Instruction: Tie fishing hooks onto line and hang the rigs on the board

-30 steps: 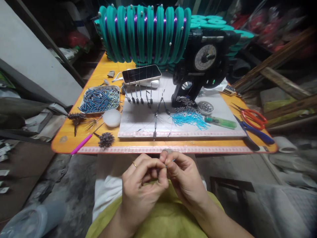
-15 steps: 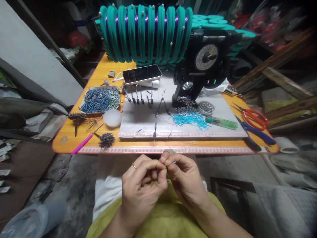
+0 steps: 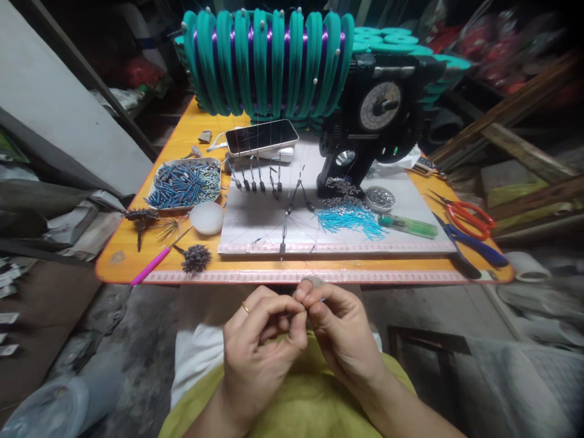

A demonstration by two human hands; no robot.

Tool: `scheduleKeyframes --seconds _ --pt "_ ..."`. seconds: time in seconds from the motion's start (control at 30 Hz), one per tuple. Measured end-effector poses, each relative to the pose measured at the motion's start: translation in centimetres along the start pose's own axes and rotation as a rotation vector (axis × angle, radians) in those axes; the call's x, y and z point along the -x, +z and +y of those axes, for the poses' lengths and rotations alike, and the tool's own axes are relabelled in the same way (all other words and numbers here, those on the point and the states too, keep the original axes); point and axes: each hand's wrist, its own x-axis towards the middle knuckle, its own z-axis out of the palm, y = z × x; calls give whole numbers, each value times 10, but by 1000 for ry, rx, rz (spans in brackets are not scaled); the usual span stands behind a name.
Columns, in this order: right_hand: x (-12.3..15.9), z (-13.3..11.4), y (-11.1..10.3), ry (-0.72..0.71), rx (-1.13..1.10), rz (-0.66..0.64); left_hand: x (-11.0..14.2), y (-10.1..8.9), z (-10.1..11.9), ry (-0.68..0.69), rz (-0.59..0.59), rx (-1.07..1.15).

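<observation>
My left hand (image 3: 262,347) and my right hand (image 3: 340,331) meet just below the front edge of the orange table (image 3: 319,274), over my lap. Both are closed in a pinch, fingertips touching. A thin blue tube (image 3: 319,300) pokes out between the right thumb and forefinger; whatever the left fingers pinch is too small to name. A ring sits on a left finger. A thin line runs up from my hands toward the small spring-like piece (image 3: 283,237) on the white board (image 3: 410,210).
On the board lie a pile of blue tubes (image 3: 349,220), a small dish of beads (image 3: 379,197), a green lighter (image 3: 407,225) and a phone (image 3: 261,135). A tray of blue pieces (image 3: 185,182) is left. Red scissors (image 3: 465,214) and blue pliers (image 3: 474,246) are right. Green spools (image 3: 269,61) stand behind.
Both hands stay pinched together and shift only slightly; the fingers work a little around the small tube.
</observation>
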Motion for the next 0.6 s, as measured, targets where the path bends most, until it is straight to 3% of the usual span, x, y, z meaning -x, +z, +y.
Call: scheduleKeyframes --seconds 0.27,0.37,0.47,0.6 --pt "-1 3 -2 -34 34 -12 -2 -1 5 24 -18 -53" --pt "-1 2 -5 -98 96 -42 -2 0 3 -30 -24 -3" --pt "-2 -9 -6 -264 276 -21 1 1 -4 -139 3 129" --pt "1 -28 -1 -694 809 63 2 -1 -8 -211 52 215"
